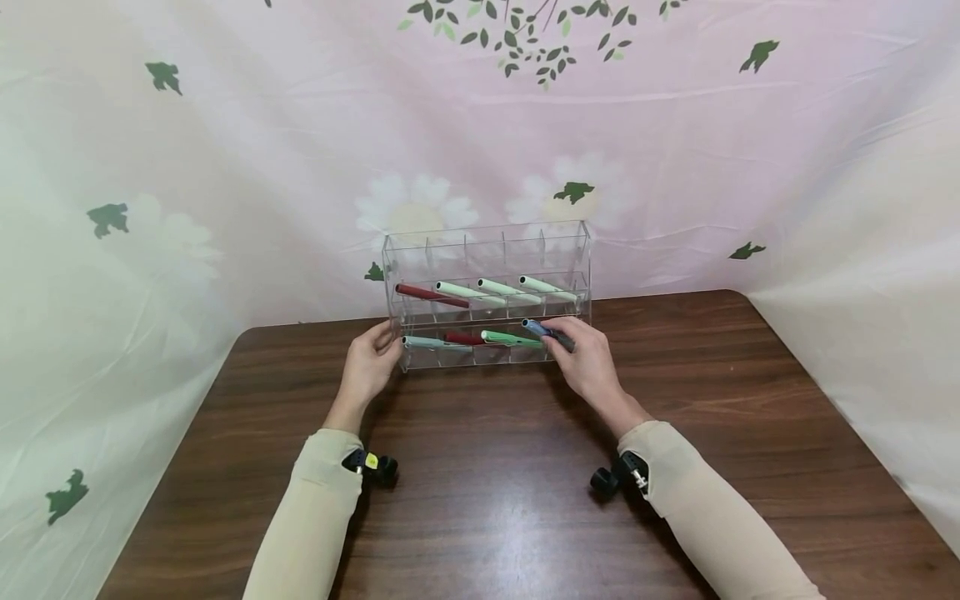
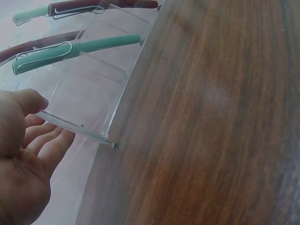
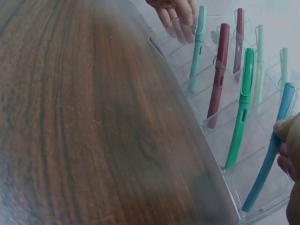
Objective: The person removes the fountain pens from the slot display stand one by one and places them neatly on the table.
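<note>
Rack: clear tiered rack (image 1: 487,258) stands near the far edge of the surface (image 1: 480,467), in front of the cloth backdrop (image 1: 285,200); stepped tiers and dividers appear to give each pen its own slot.
Right hand (image 1: 587,354): at the rack's right end; thumb and fingers clamped on a blue pen (image 3: 267,168) around its middle, leaving both ends free, likely for easier aiming.
Blue pen: at the lower tier, right of the bright green pen (image 3: 241,115), cap end up, slanted much like its neighbour; cannot tell whether its lower end touches the rack.
Left hand (image 1: 367,362): at the opposite end, thumb and fingers pinching the side panel, probably to steady a light rack.
Lower tier, left to right: pale blue-green pen (image 3: 198,51), dark red pen (image 3: 219,75), bright green pen; all leaning, clips showing.
Upper tier: another dark red pen (image 1: 431,295), then three pale green pens (image 1: 510,290), leaning likewise.
Surface: dark brown wood grain, pale glare toward the person, rounded far corners.
Room: pale pink-white backdrop, creased, printed with daisies, leafy sprigs and dark green birds.
Sleeves: light beige, a black wrist device at each cuff.
</note>
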Demonstrator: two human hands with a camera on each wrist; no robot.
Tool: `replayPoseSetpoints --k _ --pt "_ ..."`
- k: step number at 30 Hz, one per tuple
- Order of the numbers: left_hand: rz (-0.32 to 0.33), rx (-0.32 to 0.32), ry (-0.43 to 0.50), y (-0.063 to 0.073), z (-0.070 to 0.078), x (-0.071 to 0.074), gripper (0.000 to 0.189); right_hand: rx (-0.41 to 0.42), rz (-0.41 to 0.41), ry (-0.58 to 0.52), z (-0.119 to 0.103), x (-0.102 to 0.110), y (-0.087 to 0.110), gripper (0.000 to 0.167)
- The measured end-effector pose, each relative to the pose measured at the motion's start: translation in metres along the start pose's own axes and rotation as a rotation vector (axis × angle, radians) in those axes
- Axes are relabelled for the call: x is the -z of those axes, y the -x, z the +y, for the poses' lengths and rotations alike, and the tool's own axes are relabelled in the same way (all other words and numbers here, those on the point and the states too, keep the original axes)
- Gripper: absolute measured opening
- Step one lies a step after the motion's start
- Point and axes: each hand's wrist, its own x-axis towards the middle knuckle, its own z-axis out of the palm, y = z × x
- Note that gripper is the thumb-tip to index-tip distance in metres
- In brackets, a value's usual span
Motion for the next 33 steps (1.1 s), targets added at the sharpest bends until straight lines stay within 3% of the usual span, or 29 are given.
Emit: replayPoseSetpoints --k 25,33 --pt "0.011 0.003 0.03 0.001 -0.002 -0.001 0.047 0.08 0.235 -0.154 -0.016 0.029 -0.013 0.025" --pt "0.014 0.006 0.035 0.001 -0.002 -0.001 0.047 0.057 0.223 -0.135 -0.02 0.041 -0.014 0.025"
